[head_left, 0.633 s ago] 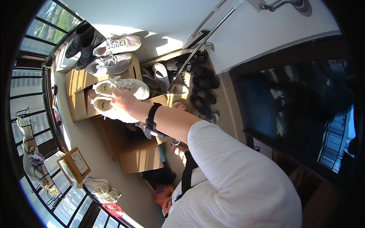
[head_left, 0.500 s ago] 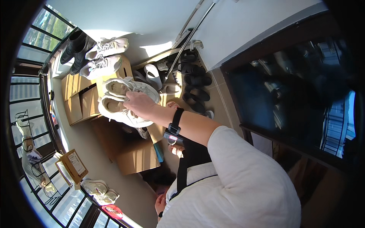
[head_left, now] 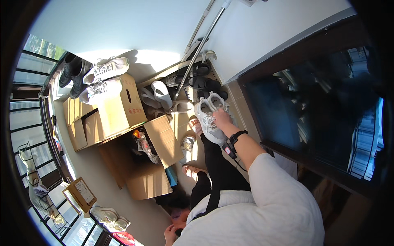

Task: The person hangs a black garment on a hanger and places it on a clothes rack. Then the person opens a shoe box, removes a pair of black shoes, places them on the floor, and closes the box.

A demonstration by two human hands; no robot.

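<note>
My right hand (head_left: 222,118) is closed on a pair of white sneakers (head_left: 208,127), pinching them together near their inner edges. The pair hangs over the floor in front of my right leg, beside dark footwear. My left hand (head_left: 170,235) is low at my left side, partly cut off by the lower edge; I cannot make out its fingers or anything in them. To the left stands an open cardboard box (head_left: 150,178) with a plastic-wrapped item (head_left: 144,144) inside. On a closed carton (head_left: 130,102) behind it sits another pair of white sneakers (head_left: 107,70).
Black boots (head_left: 76,76) stand by the window. Grey slippers (head_left: 162,94) and several dark sandals (head_left: 205,84) line the floor by the wall. A metal pole (head_left: 201,47) leans there. A dark glossy panel (head_left: 312,110) is at right. White shoes (head_left: 107,218) rest on the left sill.
My right hand has carried the white sneakers from the carton top to the right, over the floor. The open box's interior and its plastic-wrapped item now show.
</note>
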